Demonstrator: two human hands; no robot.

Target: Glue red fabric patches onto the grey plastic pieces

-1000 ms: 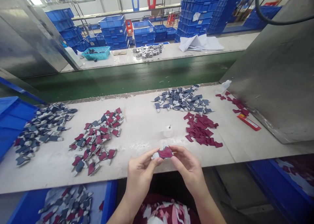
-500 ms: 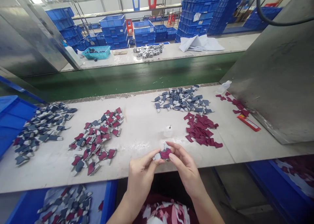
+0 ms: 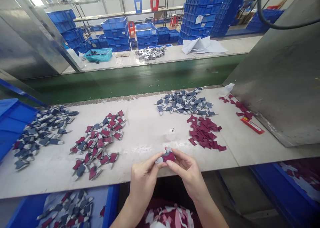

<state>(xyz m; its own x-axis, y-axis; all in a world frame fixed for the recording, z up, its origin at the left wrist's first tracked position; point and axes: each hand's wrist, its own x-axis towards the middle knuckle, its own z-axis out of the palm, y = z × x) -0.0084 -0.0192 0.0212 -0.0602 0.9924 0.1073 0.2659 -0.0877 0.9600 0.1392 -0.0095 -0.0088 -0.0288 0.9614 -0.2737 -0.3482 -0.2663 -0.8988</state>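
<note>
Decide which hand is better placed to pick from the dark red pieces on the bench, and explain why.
Probably the right hand: it lies nearer the dark red pieces than the left hand does. Both pinch one dark red and grey piece, though, so it must let go first.

Factory workshop, looks like a production line for cut parts. Long white-topped work desk (image 3: 142,138) with piles of cut maroon fabric pieces (image 3: 203,131), green conveyor belt (image 3: 125,79) running behind it, second white desk (image 3: 175,58) beyond. Stacks of blue plastic crates (image 3: 200,24) fill the floor, brushed steel panel (image 3: 280,78) at the side, metal shelving (image 3: 120,14) along the far wall.
</note>
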